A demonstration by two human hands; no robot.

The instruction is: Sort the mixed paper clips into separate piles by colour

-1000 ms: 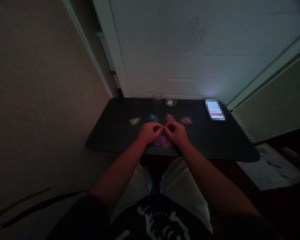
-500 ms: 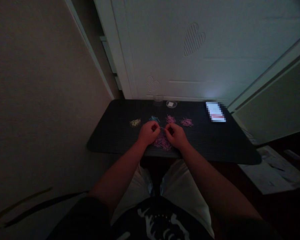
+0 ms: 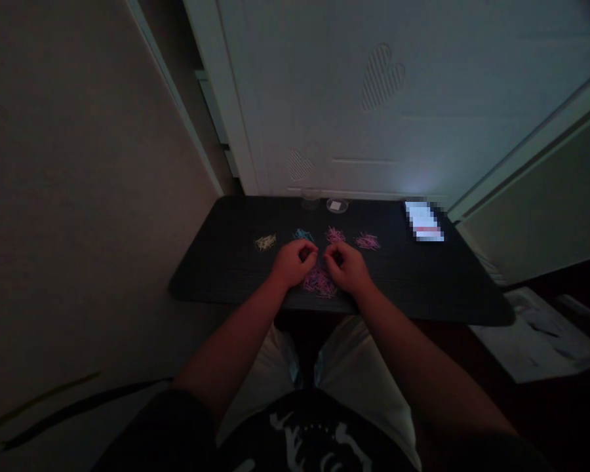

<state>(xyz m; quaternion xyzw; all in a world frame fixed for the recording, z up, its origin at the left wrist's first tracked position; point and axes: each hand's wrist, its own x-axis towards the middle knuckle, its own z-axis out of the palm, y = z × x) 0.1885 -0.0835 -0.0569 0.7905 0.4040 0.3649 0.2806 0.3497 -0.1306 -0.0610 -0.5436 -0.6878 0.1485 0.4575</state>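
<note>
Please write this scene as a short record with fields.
Left hand: the left hand, finger and thumb close together; grip unclear
Right hand: the right hand, likewise, apart from the left
Between hands, nearer the body: mixed pile of thin pieces
Row beyond, left to right: yellow pile, blue pile, two pinkish piles
Far edge: clear cup, round lid, lit screen
Surface: dark table

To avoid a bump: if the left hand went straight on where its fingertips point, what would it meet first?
The left hand would probably meet the right hand first, at its fingertips, across a narrow gap; the picture does not settle whether their heights match.
</note>
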